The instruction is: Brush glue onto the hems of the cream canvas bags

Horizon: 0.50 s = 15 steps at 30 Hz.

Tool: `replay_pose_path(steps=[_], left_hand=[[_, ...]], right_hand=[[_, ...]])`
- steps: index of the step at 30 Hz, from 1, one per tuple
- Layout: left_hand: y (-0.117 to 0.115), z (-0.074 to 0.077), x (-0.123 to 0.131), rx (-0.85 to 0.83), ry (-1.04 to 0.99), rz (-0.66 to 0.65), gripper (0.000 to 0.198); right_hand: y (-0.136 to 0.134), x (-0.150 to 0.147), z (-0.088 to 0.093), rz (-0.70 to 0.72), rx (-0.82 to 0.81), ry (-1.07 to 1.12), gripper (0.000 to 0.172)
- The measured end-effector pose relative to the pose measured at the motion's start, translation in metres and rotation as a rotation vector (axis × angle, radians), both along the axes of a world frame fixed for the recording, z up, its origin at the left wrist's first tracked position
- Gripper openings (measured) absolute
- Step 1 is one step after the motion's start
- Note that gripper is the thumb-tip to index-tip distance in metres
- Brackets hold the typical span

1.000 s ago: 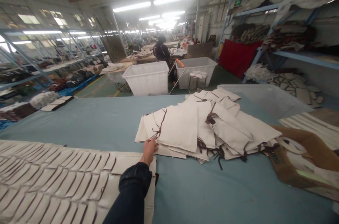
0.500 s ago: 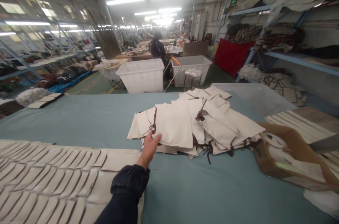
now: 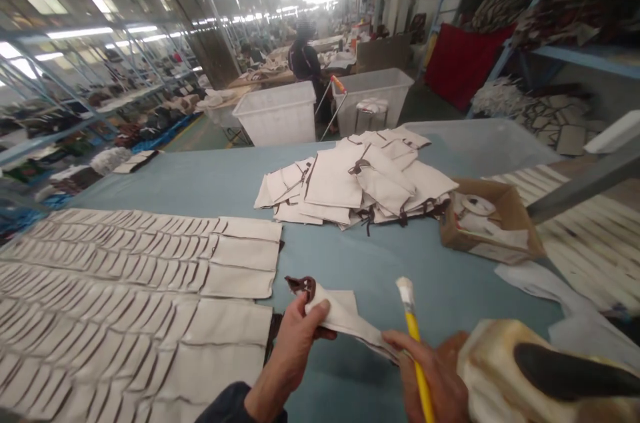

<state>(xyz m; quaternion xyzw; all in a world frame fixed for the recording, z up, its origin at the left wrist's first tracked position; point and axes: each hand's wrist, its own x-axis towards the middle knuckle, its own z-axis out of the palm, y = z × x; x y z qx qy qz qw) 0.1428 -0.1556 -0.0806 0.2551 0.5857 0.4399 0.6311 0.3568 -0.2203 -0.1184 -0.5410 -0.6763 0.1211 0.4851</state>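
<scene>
My left hand [image 3: 293,346] pinches one end of a cream fabric piece [image 3: 345,314] between thumb and fingers. Brown trim curls up at that end, and the piece hangs twisted above the green-blue table. My right hand [image 3: 433,370] is closed around a yellow-handled brush [image 3: 413,330], whose pale bristles point up and away from me. Its fingers also touch the other end of the fabric piece. Beyond both hands lies a loose pile of cream fabric pieces [image 3: 335,176] with brown edging and ties. Overlapping rows of similar pieces [image 3: 235,260] lie to the left.
A cardboard box [image 3: 493,246] with a roll of white tape stands at the right. Nearer me is a stained pale container [image 3: 490,360] with a dark opening. White plastic bins [image 3: 277,113] and a person [image 3: 304,63] are beyond the table [image 3: 210,173].
My left hand has come back from the pile toward me with a fabric piece. My right hand has entered view with the brush. The camera has tilted down.
</scene>
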Motion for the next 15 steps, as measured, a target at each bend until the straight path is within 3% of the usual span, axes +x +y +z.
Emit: replay_pose_path(steps=[1,4,8,10,12,15], left_hand=[[-0.014,0.005,0.01,-0.013,-0.015,0.012,0.057],[-0.048,0.016,0.036,-0.037,-0.062,0.039,0.053],[-0.077,0.02,0.047,-0.029,-0.04,-0.059,0.063],[-0.088,0.021,0.037,0.025,0.099,-0.055,0.069],[-0.099,0.022,0.025,0.104,0.302,0.041,0.07],[-0.114,0.025,0.021,0.223,0.539,0.091,0.052]], right_hand=[[-0.002,0.0,0.001,0.087,0.073,-0.074,0.021],[-0.007,0.005,0.004,0.114,0.189,-0.18,0.022],[-0.022,0.025,-0.006,0.212,0.136,-0.091,0.02],[-0.027,0.039,-0.012,0.282,0.079,-0.018,0.018],[-0.03,0.053,-0.015,0.339,0.024,0.04,0.015],[-0.031,0.069,-0.01,0.395,-0.073,0.083,0.014]])
